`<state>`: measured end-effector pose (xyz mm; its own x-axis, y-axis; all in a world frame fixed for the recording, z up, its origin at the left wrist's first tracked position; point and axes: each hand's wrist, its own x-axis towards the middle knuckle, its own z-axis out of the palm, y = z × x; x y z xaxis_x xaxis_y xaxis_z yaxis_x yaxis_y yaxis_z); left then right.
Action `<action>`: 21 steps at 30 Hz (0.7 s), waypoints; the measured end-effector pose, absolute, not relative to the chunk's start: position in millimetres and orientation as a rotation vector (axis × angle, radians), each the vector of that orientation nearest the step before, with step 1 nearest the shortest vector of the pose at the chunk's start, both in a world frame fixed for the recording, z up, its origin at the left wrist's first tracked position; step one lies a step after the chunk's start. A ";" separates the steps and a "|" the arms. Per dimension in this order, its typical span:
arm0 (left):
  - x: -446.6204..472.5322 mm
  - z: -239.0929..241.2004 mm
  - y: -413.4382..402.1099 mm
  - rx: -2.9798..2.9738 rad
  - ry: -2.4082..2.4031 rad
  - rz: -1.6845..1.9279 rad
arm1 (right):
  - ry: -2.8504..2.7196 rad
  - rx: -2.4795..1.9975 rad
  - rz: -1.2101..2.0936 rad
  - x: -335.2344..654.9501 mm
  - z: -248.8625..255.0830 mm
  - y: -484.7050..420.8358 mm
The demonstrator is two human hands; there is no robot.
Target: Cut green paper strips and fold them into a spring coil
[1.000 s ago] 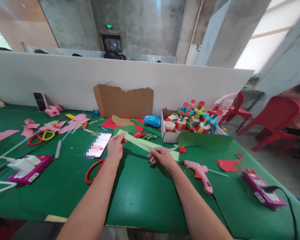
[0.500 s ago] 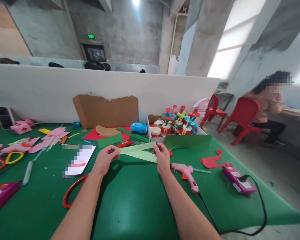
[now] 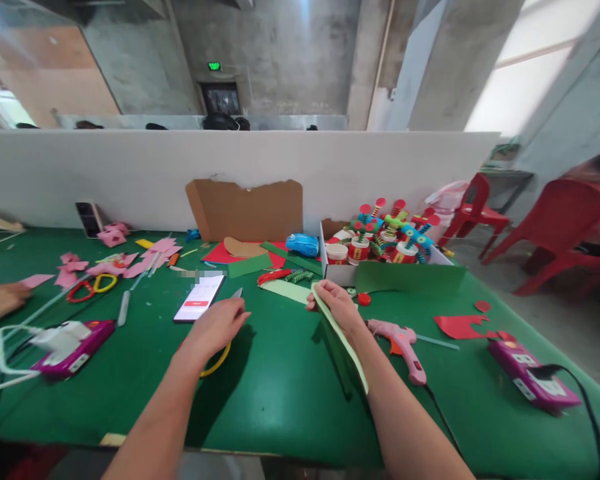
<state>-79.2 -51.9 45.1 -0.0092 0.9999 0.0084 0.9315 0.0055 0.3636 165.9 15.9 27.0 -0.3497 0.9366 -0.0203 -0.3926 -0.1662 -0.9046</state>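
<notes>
My right hand pinches a light green paper strip, seen nearly edge-on, that slants down along my wrist. Another pale green strip reaches left from my fingers; whether the two are joined is unclear. My left hand is over a pair of scissors, its fingers bent together. A yellow handle shows below the hand and a blade tip above it. Whether those fingers grip the scissors is hidden. Just beyond lies a phone with a lit screen.
A pink glue gun and a purple power strip lie right, with a cord trailing forward. A box of colourful figures stands behind. At left are another power strip, yellow-and-red scissors and another person's hand.
My left hand has let go of the pale green paper and moved over the scissors. In my right hand the strip has swung down. The view has turned left.
</notes>
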 end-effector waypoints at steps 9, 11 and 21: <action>-104.6 25.4 -94.5 1.759 2.428 -0.045 | -1.474 -0.894 1.703 144.7 17.7 -1.3; -106.7 27.1 -96.6 1.713 2.412 0.046 | -1.482 -0.903 1.678 143.5 13.6 -0.3; -92.1 49.5 -135.4 1.806 1.794 0.597 | -1.465 -0.903 1.658 142.7 17.7 -2.8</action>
